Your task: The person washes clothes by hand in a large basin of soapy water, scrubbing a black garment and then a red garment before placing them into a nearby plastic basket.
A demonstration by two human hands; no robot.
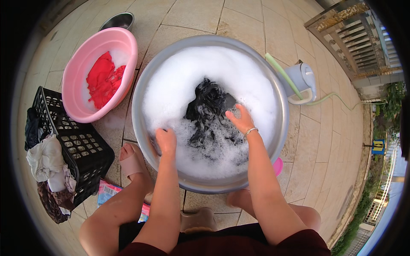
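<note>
A large grey metal basin (284, 123) full of white suds (171, 77) stands between my feet. Wet black clothing (207, 102) lies bunched in its middle, partly covered by foam and water. My left hand (166, 141) is at the basin's left side, low over the suds, its fingers curled closed. A small dark bit shows at those fingers, but what they hold is hidden. Just right of the black clothing, my right hand (242, 120) is open, thumb and fingers apart, with a bracelet at the wrist.
A pink tub (70, 91) with red clothing (104, 81) stands at the left, before a metal bowl (121, 19). Nearer is a black crate (87, 147) with laundry (45, 158) over its side. A grey-blue jug (305, 77) and green hose (284, 74) are at the right.
</note>
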